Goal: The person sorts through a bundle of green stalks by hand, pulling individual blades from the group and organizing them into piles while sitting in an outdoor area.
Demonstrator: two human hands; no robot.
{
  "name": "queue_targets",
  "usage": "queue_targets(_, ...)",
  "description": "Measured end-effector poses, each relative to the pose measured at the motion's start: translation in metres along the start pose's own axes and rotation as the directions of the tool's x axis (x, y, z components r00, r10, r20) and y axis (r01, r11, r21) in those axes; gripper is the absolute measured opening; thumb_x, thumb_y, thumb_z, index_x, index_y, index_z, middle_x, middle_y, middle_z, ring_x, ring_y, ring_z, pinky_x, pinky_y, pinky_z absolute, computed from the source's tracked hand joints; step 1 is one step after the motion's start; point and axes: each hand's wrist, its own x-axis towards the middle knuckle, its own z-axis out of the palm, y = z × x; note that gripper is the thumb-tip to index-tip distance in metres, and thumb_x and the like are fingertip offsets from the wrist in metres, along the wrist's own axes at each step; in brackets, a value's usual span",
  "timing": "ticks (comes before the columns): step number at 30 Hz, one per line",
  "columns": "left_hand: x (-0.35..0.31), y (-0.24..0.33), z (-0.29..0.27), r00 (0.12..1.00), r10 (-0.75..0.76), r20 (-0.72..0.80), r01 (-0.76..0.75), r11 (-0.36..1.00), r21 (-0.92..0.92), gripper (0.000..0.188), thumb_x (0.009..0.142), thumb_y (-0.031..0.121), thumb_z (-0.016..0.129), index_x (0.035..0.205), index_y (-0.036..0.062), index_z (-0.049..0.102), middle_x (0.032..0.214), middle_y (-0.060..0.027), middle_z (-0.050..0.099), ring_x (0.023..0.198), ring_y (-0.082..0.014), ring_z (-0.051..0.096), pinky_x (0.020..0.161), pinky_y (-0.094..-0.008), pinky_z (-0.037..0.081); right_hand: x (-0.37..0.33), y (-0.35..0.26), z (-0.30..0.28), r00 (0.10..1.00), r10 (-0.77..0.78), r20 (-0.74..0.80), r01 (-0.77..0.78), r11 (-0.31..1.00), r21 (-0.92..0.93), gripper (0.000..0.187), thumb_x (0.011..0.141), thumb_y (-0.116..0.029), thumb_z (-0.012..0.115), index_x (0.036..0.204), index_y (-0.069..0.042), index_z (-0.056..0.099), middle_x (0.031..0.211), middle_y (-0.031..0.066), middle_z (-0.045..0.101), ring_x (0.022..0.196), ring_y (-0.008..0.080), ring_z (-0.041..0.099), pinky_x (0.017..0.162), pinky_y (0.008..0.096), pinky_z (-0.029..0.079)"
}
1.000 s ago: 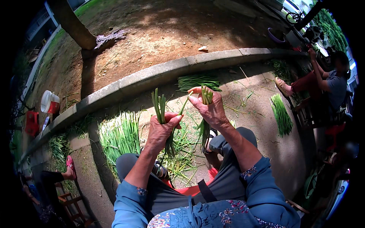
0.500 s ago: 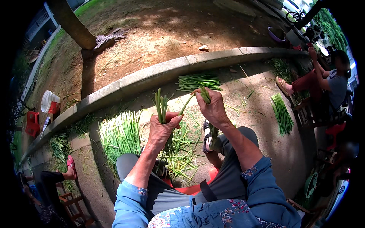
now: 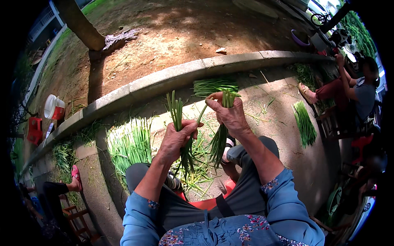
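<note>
My left hand (image 3: pixel 177 141) is closed round a small bunch of green stalks (image 3: pixel 175 110), their cut ends upward and thin green tops hanging below. My right hand (image 3: pixel 233 118) grips another bunch of green stalks (image 3: pixel 218 143), held upright the same way. One single stalk (image 3: pixel 202 113) slants between the hands, its upper end at my right thumb and forefinger, its lower part at my left fingers. Beneath the hands, loose trimmings (image 3: pixel 195 180) lie on the ground between my feet.
A large heap of stalks (image 3: pixel 130 141) lies left of my knee; smaller bundles lie ahead (image 3: pixel 215 87) and right (image 3: pixel 304 123). A concrete kerb (image 3: pixel 172 78) crosses ahead. A white bucket (image 3: pixel 53 107) and red crate (image 3: pixel 35 130) stand left. Other people sit at both sides.
The right bunch has turned more upright, its green tops now swung left into view below my hand. My right hand has shifted slightly right; the single stalk still spans both hands.
</note>
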Motion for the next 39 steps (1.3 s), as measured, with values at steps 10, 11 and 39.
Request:
queue_targets(10, 0.001, 0.000, 0.005, 0.999, -0.023, 0.033, 0.026, 0.996, -0.084, 0.028, 0.086, 0.026, 0.058, 0.095, 0.0003, 0.063, 0.064, 0.0026, 0.056, 0.043, 0.0010, 0.031, 0.039, -0.0152, 0.020, -0.001, -0.004, -0.005, 0.995, 0.071, 0.074, -0.096, 0.903, 0.420, 0.026, 0.087, -0.027, 0.057, 0.082, -0.002, 0.060, 0.054, -0.0035, 0.045, 0.039, 0.0025, 0.034, 0.035, 0.0205, 0.028)
queue_targets(11, 0.002, -0.001, 0.006, 0.999, -0.022, 0.026, 0.025, 0.995, -0.096, 0.027, 0.086, 0.026, 0.058, 0.095, 0.0006, 0.063, 0.065, 0.0021, 0.057, 0.043, 0.0011, 0.031, 0.039, -0.0150, 0.020, -0.002, -0.003, -0.003, 0.994, 0.053, 0.095, -0.089, 0.899, 0.429, 0.025, 0.086, -0.026, 0.059, 0.083, -0.001, 0.060, 0.054, -0.0037, 0.045, 0.039, 0.0026, 0.035, 0.035, 0.0201, 0.029)
queue_targets(39, 0.007, -0.007, 0.007, 0.989, -0.099, 0.110, 0.115, 0.981, -0.156, 0.024, 0.087, 0.029, 0.056, 0.092, 0.0052, 0.060, 0.064, 0.0078, 0.043, 0.046, 0.0011, 0.033, 0.039, -0.0153, 0.020, -0.002, 0.004, 0.002, 0.983, -0.071, 0.169, 0.021, 0.958, 0.286, 0.041, 0.091, -0.035, 0.048, 0.061, -0.008, 0.049, 0.050, -0.0023, 0.045, 0.047, 0.0038, 0.042, 0.043, 0.0198, 0.033)
